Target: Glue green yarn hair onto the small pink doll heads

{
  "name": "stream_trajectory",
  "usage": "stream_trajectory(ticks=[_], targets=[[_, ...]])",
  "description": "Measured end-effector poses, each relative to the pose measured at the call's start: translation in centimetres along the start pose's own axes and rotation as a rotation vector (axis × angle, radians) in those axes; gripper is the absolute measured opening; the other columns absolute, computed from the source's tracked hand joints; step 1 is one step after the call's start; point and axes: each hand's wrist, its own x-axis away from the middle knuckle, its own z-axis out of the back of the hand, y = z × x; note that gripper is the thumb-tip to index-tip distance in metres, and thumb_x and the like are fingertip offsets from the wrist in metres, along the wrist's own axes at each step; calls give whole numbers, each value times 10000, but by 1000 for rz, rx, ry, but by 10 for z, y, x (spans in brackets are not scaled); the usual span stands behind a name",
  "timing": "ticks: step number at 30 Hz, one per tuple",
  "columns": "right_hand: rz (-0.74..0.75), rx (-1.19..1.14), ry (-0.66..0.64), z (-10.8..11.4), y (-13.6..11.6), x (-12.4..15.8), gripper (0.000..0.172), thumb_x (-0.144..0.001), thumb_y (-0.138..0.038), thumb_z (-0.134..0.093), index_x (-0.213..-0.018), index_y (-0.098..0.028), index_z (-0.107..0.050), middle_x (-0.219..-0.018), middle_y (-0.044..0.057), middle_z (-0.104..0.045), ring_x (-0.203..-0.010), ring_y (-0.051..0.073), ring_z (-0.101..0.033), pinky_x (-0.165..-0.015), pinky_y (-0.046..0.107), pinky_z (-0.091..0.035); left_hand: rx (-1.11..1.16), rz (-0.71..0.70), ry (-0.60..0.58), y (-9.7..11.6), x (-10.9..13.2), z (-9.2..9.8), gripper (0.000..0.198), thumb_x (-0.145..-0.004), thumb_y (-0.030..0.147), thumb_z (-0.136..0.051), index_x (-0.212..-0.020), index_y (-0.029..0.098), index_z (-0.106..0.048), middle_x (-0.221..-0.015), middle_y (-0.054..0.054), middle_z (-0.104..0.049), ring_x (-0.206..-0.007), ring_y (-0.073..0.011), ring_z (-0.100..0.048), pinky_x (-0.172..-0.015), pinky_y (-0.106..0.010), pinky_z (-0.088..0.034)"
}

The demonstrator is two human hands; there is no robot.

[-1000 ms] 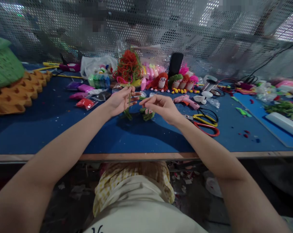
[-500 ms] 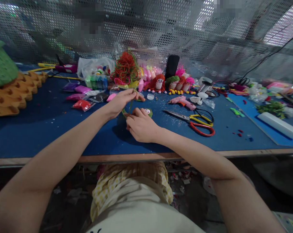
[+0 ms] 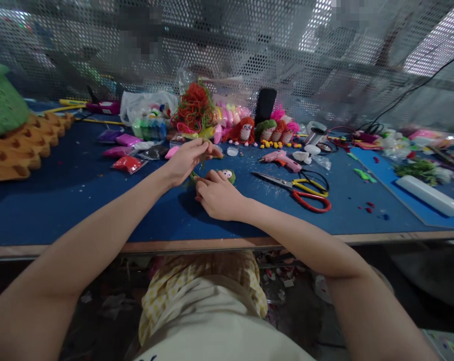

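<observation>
Over the middle of the blue table, my left hand point(image 3: 187, 159) is closed in a pinch on thin green yarn, just above and left of the other hand. My right hand point(image 3: 219, 195) is closed around a small doll with a white dotted face and green yarn hair point(image 3: 228, 175). Only the doll's head shows past my fingers; its body is hidden. Strands of green yarn point(image 3: 193, 175) run between both hands. Scissors point(image 3: 290, 185) with one red and one yellow handle lie open to the right, below a pink glue gun point(image 3: 281, 159).
Finished dolls point(image 3: 245, 130) stand at the back beside a black phone point(image 3: 266, 104) and a tangle of red and green yarn point(image 3: 195, 108). Coloured packets point(image 3: 127, 164) lie left, near an orange egg tray point(image 3: 31, 140). A white stick-like object point(image 3: 430, 195) rests right.
Both hands keep nearly the same place and hold. The view has shifted slightly, and my left hand's fingers have moved a little over the yarn.
</observation>
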Motion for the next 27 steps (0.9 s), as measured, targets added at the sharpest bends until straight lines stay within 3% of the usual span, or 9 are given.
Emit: stream_trajectory(ticks=[4, 8, 10, 12, 14, 15, 21, 24, 27], targets=[[-18, -33, -30, -1, 0, -2, 281, -1001, -244, -431, -1096, -71, -630, -1105, 182, -732, -1061, 343, -521, -928, 484, -395, 162, -40, 34, 7, 1, -1, 238, -978, 236, -521, -744, 194, -537, -771, -10, -646, -828, -134, -656, -854, -267, -502], [6, -113, 21, 0, 1, 0, 241, -997, -247, -449, -1044, -106, -639, -1140, 175, -732, -1030, 314, -536, -907, 476, -410, 276, -66, 154, 22, 3, -2, 251, -993, 267, -522, -748, 214, -496, -699, 28, -574, -626, -85, -562, -695, -223, -495], [51, -267, 150, 7, 6, 1, 211, -997, -252, -457, -969, -152, -641, -1133, 141, -738, -1003, 276, -558, -894, 448, -428, 297, -61, 194, 26, 4, -5, 244, -991, 266, -532, -754, 216, -498, -616, 49, -470, -487, -61, -413, -525, -200, -406], [35, -503, 373, 18, 14, 4, 200, -993, -264, -472, -915, -185, -638, -1039, 100, -743, -962, 227, -591, -880, 402, -453, 285, -28, 200, 27, 6, -9, 247, -1008, 291, -502, -773, 217, -509, -565, 61, -363, -422, -54, -281, -412, -196, -270], [-138, -753, 583, 29, 26, 6, 202, -979, -347, -540, -878, -206, -642, -922, 68, -725, -877, 181, -616, -825, 354, -476, 227, 6, 179, 25, 9, -15, 245, -1014, 351, -496, -808, 224, -533, -544, 73, -293, -396, -50, -214, -378, -185, -184], [-237, -888, 611, 33, 33, 7, 215, -953, -400, -594, -856, -215, -646, -843, 41, -710, -786, 157, -606, -755, 328, -475, 188, 6, 166, 23, 11, -18, 228, -1003, 387, -524, -838, 231, -557, -537, 80, -273, -389, -47, -203, -377, -178, -171], [-462, -1542, 429, 27, 61, 10, 333, -651, -420, -889, -871, -203, -766, -774, -15, -717, -688, 91, -600, -644, 248, -460, 4, 44, -35, 10, 23, -26, 344, -964, 502, -565, -1234, 303, -639, -492, 94, -324, -392, -67, -211, -393, -190, -207], [-543, -1726, 420, 21, 60, 15, 373, -595, -394, -923, -900, -222, -794, -736, -32, -708, -650, 77, -586, -632, 240, -478, -50, 54, -130, 6, 27, -25, 467, -970, 511, -547, -1402, 335, -558, -464, 90, -361, -387, -83, -263, -404, -210, -225], [-562, -1767, 459, 20, 56, 17, 397, -571, -388, -934, -914, -238, -803, -733, -34, -709, -665, 89, -604, -666, 260, -519, -116, 52, -151, 2, 27, -26, 491, -978, 510, -534, -1434, 329, -551, -470, 73, -420, -389, -90, -339, -415, -231, -245]])
